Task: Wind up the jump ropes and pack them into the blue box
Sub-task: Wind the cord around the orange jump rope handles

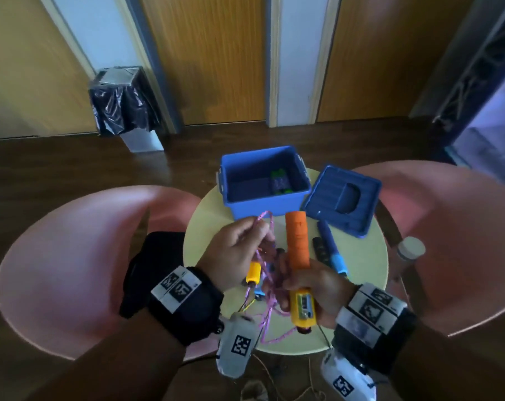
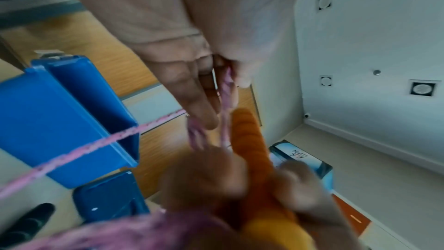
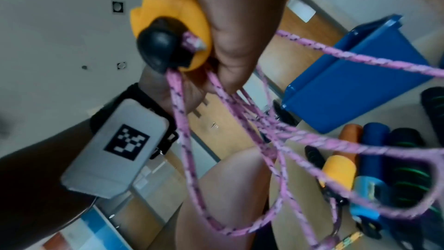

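Observation:
My right hand (image 1: 312, 287) grips an orange-and-yellow jump rope handle (image 1: 297, 241) upright over a round yellow table (image 1: 361, 273). Pink cord (image 1: 267, 273) runs from the handle's black end cap (image 3: 161, 48) in several loose loops. My left hand (image 1: 237, 250) pinches a loop of that pink cord (image 2: 225, 90) just left of the handle. The open blue box (image 1: 263, 180) stands at the table's far edge with a green and purple item inside. The second orange-yellow handle (image 1: 253, 272) lies on the table under my hands.
The blue lid (image 1: 342, 198) lies right of the box. A blue jump rope handle (image 1: 331, 247) and black-green handles (image 3: 408, 161) lie on the table's right part. Pink chairs (image 1: 72, 256) flank the table, with a black bag on the left one. A lined bin (image 1: 124, 102) stands by the wall.

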`<state>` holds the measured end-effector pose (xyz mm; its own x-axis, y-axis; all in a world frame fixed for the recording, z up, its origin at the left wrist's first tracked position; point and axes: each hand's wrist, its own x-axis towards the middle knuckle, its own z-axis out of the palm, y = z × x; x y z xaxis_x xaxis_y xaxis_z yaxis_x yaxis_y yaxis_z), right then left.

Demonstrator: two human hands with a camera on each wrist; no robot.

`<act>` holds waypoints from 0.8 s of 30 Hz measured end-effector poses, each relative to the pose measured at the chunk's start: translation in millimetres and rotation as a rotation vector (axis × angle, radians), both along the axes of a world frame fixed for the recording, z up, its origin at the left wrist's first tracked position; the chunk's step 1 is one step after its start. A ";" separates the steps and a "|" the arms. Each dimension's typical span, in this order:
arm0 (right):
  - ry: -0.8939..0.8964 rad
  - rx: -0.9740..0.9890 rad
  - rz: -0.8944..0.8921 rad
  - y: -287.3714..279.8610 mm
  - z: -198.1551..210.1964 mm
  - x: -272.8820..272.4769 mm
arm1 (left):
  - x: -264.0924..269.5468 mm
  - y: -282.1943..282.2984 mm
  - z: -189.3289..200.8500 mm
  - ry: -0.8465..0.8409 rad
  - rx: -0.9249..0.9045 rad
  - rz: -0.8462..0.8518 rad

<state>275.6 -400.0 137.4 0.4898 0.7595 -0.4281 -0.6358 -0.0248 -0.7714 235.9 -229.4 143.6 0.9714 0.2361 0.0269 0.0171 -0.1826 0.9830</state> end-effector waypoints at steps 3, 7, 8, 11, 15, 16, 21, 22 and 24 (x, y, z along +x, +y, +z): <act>-0.019 -0.081 -0.135 -5.8 -6.7 3.8 | 12.5 23.2 -30.9 0.083 0.001 0.063; -0.015 -0.154 -0.302 -17.9 -16.8 9.6 | 32.0 52.0 -102.9 0.444 0.298 0.097; -0.021 -0.159 -0.332 -20.4 -17.0 10.0 | 34.8 53.3 -115.9 0.548 0.453 0.050; -0.065 -0.204 -0.380 -26.5 -17.0 8.9 | 40.8 45.8 -139.9 0.677 0.748 -0.073; -0.112 -0.299 -0.364 -31.3 -20.5 7.0 | 44.9 34.3 -147.2 0.747 0.839 -0.125; -0.111 -0.316 -0.364 -31.1 -21.0 6.7 | 45.5 33.9 -148.9 0.752 0.829 -0.123; -0.126 -0.357 -0.358 -27.5 -23.0 5.9 | 38.8 37.3 -145.9 0.679 0.660 0.011; -0.128 -0.362 -0.352 -27.4 -23.9 6.3 | 34.9 40.6 -144.2 0.663 0.604 0.074; -0.134 -0.374 -0.346 -27.3 -25.0 7.5 | 22.5 50.4 -149.2 0.632 0.463 0.217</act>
